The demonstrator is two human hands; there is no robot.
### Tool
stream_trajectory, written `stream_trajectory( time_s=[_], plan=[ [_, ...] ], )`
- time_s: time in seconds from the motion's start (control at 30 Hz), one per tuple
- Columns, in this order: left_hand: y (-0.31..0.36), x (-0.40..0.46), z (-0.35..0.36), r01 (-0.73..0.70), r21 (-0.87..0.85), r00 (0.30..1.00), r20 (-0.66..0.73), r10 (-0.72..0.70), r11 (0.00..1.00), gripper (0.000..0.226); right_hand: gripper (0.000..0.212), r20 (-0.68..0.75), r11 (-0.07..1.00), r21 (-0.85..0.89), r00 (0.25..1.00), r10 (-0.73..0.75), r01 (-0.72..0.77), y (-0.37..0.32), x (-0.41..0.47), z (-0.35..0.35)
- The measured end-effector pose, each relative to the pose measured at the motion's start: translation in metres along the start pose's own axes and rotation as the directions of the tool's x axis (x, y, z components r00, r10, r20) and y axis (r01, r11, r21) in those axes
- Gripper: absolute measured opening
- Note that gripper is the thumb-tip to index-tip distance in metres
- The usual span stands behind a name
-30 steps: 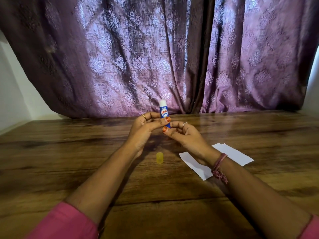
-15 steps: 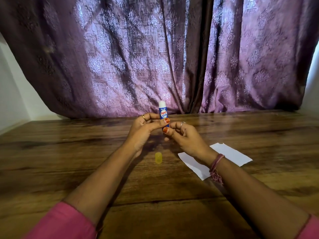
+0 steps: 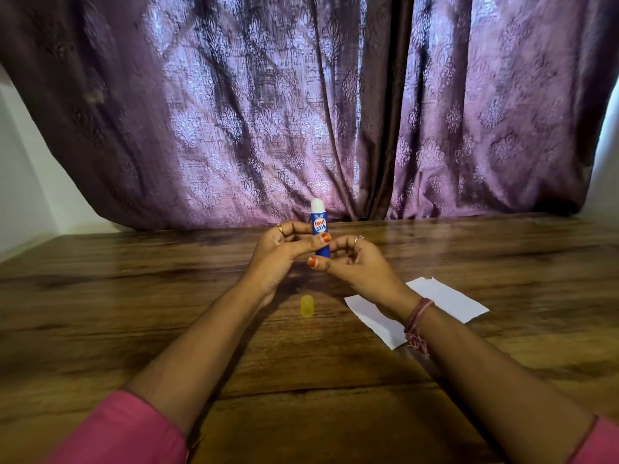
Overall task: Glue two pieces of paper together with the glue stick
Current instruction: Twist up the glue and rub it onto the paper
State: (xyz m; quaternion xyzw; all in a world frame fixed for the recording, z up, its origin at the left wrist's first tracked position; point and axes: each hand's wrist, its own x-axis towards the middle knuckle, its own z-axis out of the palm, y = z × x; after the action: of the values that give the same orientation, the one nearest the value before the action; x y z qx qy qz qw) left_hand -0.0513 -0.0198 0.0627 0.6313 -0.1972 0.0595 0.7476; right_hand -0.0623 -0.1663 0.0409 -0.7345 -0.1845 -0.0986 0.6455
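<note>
Fingers (image 3: 294,229) of the left hand (image 3: 278,259) curl round the middle of the glue stick (image 3: 320,231), thumb across its front, holding it upright above the wooden table (image 3: 134,296) with the white glue tip uppermost and bare. Just right of it, the right hand (image 3: 358,267) pinches the tube's blue base between thumb and forefinger, the other fingers loosely bent. Below the hands, the yellow cap (image 3: 307,307) lies on the table, well apart from the tube. Further right, white paper (image 3: 445,298) lies flat on the wood, partly hidden under the right wrist; whether it is two sheets or one I cannot tell. My reading is that the step in hand is winding the glue up out of the tube by its base, the cap being already off. The next move calls for one hand to free itself, carry the tip down to the paper and rub it along while the sheet is kept from sliding. Compared with the earlier frames little differs: both hands grip the stick as they did, and cap and paper have not shifted.
</note>
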Motion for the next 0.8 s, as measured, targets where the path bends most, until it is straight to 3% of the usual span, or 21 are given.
stream_trajectory(
  time_s=[0.17,0.33,0.5,0.63,0.8],
  plan=[
    [-0.0024,0.0007,-0.0004,-0.011,0.027,1.0,-0.009,0.011,1.0,0.015,0.019,-0.065,0.995,-0.095,0.997,-0.05,0.044,0.0001,-0.0005,0.0033],
    [-0.0018,0.0006,-0.0007,-0.003,0.002,1.0,-0.007,0.003,1.0,0.014,0.019,0.066,0.984,-0.16,0.995,-0.072,0.082,-0.0037,-0.0022,-0.0007],
    [-0.0013,0.0007,-0.0021,-0.001,0.016,1.0,-0.009,0.001,1.0,0.015,0.02,0.155,0.993,-0.119,0.988,0.018,0.001,-0.0034,-0.0039,-0.0033],
    [-0.0017,0.0003,-0.0031,0.009,0.019,1.0,-0.012,-0.008,1.0,0.015,0.025,0.099,1.0,-0.016,0.995,-0.009,0.01,-0.0032,-0.0034,0.0015],
    [-0.0037,-0.0004,0.0006,0.032,-0.016,0.999,-0.009,-0.032,0.999,0.016,0.023,-0.071,0.999,-0.038,0.997,-0.014,0.011,0.0019,-0.0005,0.0022]
  ],
)
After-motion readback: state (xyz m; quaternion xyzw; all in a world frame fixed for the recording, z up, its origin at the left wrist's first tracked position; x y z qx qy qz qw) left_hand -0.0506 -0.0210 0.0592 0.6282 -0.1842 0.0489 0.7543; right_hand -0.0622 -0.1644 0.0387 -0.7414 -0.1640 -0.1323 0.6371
